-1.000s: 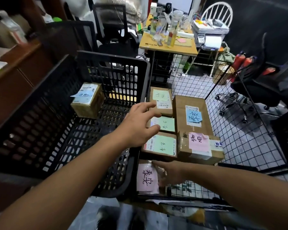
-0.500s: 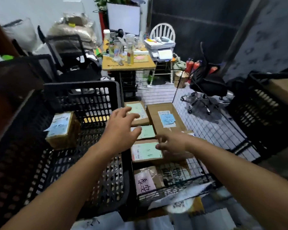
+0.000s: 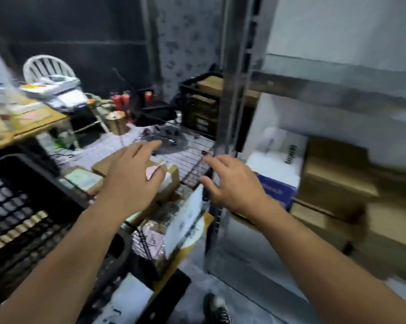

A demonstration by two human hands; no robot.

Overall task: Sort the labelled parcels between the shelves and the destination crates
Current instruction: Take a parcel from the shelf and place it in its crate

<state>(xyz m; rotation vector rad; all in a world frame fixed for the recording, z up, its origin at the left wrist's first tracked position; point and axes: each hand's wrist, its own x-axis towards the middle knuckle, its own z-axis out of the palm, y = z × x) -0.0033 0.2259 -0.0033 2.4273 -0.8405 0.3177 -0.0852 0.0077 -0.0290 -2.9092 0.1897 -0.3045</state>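
In the wire bin (image 3: 188, 157), a pink-labelled parcel (image 3: 171, 180) sits beneath the left hand (image 3: 131, 181), whose fingers are spread and hold nothing. The right hand (image 3: 234, 185), fingers loosely apart and empty, hovers beside the shelf post (image 3: 230, 90). Blur hides the parcel's long axis.

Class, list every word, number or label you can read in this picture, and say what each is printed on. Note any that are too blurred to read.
Nothing is legible: the whole picture is motion-blurred.
Dark print on the white box on the shelf: too blurred to read.
Faint lettering on the blue box: too blurred to read.
pink label on a parcel, partly behind the left hand: unreadable.
green label on a parcel: unreadable.
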